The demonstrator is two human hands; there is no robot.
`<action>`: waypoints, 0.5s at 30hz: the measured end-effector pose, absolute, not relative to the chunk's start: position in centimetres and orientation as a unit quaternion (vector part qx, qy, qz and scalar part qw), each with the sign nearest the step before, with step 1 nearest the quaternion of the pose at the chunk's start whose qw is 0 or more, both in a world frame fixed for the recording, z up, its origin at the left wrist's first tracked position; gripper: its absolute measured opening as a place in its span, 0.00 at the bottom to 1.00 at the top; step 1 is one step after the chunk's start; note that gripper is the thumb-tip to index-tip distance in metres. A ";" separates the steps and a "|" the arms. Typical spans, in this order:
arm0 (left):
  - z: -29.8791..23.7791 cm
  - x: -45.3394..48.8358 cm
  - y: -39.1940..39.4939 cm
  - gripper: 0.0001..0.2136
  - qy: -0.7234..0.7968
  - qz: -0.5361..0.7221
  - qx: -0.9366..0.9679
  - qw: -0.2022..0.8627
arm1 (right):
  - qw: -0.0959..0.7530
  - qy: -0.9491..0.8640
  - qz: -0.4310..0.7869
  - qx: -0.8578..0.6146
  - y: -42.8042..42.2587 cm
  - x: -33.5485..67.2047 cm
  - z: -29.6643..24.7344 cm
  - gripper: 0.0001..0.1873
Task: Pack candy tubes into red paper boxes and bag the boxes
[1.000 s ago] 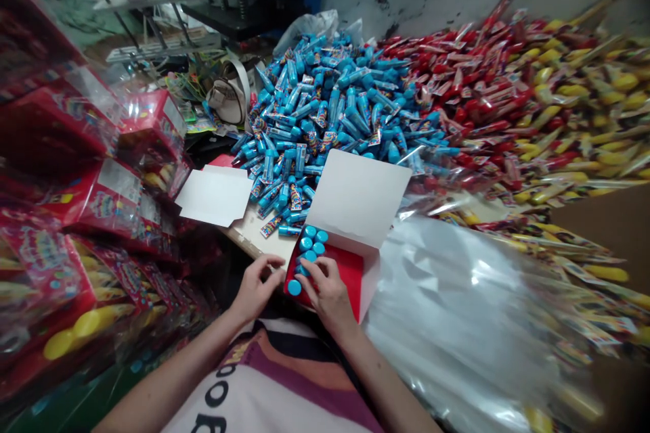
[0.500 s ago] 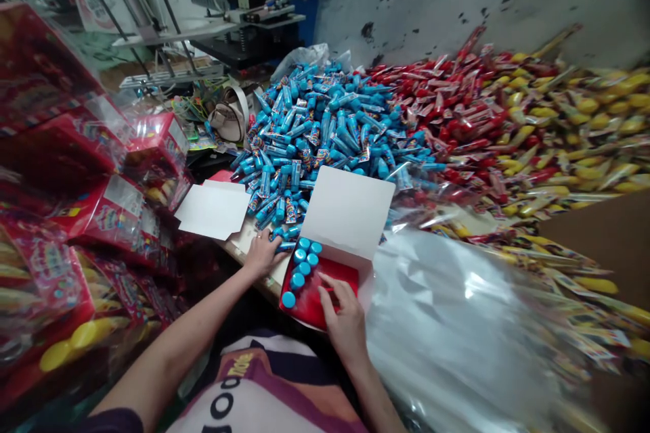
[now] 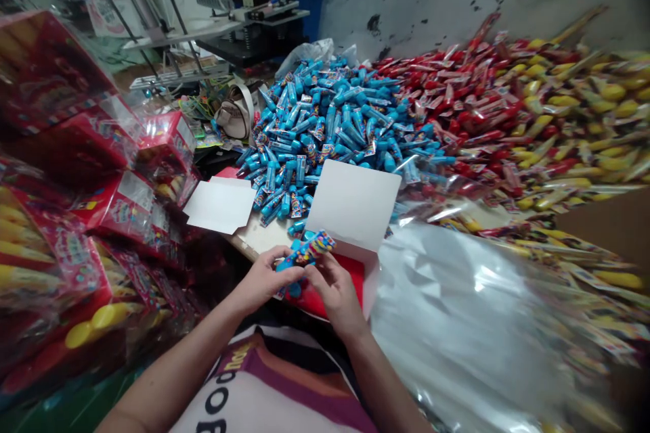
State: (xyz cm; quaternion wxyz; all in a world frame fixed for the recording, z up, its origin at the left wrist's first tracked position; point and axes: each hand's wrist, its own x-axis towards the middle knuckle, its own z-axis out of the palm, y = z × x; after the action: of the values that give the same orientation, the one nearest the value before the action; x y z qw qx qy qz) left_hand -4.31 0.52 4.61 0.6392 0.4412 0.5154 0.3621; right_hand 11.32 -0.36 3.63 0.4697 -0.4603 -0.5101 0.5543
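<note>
Heap of loose blue-capped tubes (image 3: 330, 118) covers the desk (image 3: 256, 237) ahead, and plenty remains there. I read the open white carton (image 3: 353, 206) as partly filled: a few blue caps (image 3: 294, 289) show in its red tray (image 3: 353, 277), most of it hidden by the hands. Left hand (image 3: 265, 279) and right hand (image 3: 336, 291) close together on one labelled tube (image 3: 307, 250) above the tray.

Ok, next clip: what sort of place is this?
Probably a small sweets-packing workshop: loose heaps of wrapped blue tubes and red and yellow packets lie beside an open red-lined carton, with stacked red display boxes and a bench machine nearby.
</note>
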 end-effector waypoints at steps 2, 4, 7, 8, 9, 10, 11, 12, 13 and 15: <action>5.2 -3.3 0.0 0.12 0.520 0.381 0.488 0.589 | 0.491 -0.456 0.608 -0.427 -0.7 11.5 4.3 0.17; 5.3 -2.9 -0.2 0.10 0.525 0.398 0.529 0.534 | 0.533 -0.382 0.628 -0.420 -1.2 12.7 4.7 0.18; 5.2 -3.6 -0.3 0.08 0.526 0.409 0.539 0.515 | 0.563 -0.300 0.628 -0.446 -2.0 15.8 4.4 0.20; 5.1 -4.0 -0.3 0.08 0.524 0.416 0.529 0.523 | 0.546 -0.303 0.621 -0.474 -2.3 16.9 4.0 0.21; 5.0 -4.4 -0.3 0.08 0.520 0.426 0.515 0.532 | 0.514 -0.331 0.605 -0.511 -2.6 17.9 3.4 0.22; 4.9 -4.8 -0.4 0.08 0.516 0.438 0.499 0.540 | 0.470 -0.379 0.577 -0.550 -2.9 18.6 2.6 0.23; 4.8 -5.2 -0.5 0.08 0.515 0.449 0.484 0.546 | 0.417 -0.440 0.537 -0.587 -3.1 19.2 1.8 0.23; 4.7 -5.4 -0.5 0.09 0.517 0.458 0.471 0.549 | 0.361 -0.503 0.491 -0.613 -3.2 19.4 0.9 0.22; 4.6 -5.6 -0.6 0.09 0.522 0.464 0.461 0.549 | 0.309 -0.560 0.445 -0.627 -3.3 19.4 0.1 0.21; 4.4 -5.7 -0.8 0.10 0.534 0.467 0.445 0.546 | 0.238 -0.639 0.368 -0.632 -3.0 18.8 -1.3 0.18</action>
State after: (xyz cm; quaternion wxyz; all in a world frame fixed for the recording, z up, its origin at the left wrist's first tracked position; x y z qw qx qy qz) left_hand -5.73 -0.78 4.38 0.5463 0.4454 0.5340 0.4670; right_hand 18.80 -3.04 -1.26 0.2379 -0.6322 -0.6393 0.3676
